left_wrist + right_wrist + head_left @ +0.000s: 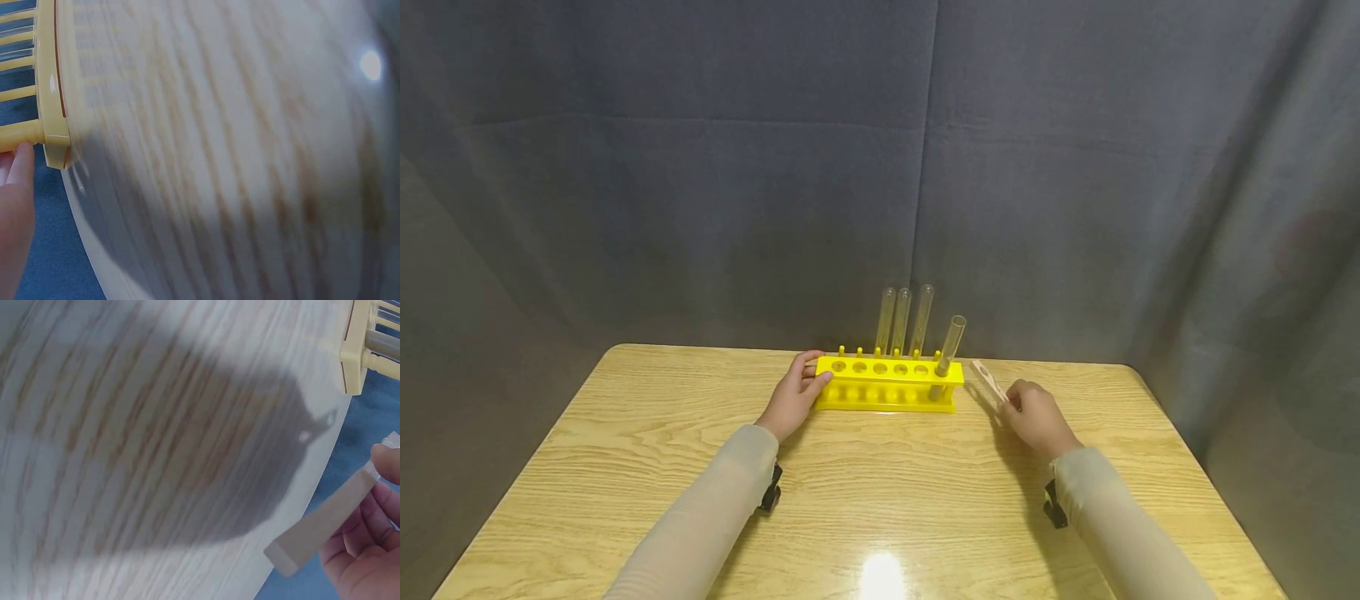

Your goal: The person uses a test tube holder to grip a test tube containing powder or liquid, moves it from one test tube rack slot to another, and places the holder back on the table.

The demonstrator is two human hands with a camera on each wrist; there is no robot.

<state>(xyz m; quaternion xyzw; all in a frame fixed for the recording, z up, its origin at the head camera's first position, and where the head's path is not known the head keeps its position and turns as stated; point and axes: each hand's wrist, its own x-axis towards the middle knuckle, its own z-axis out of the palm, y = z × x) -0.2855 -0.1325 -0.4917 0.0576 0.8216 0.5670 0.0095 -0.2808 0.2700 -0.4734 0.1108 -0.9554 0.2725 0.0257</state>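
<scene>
Near the far edge of the table stands a yellow test tube rack (891,407). My left hand (793,396) grips its left end, thumb on the front side and fingers around behind. In the left wrist view the thumb touches the rack's end post (19,134). A test tube (953,337) with greyish contents stands mouth up in the rightmost hole. Bottom up on the back pegs sit three more tubes, one being the rightmost inverted tube (922,317). To the right of the rack, my right hand (1037,417) pinches a wooden test tube clamp (322,528), apart from the tubes.
The wood-grain table (880,475) has rounded far corners. Grey curtains (737,208) hang close behind it and along both sides. Black wrist cameras (1055,504) are strapped under both sleeves.
</scene>
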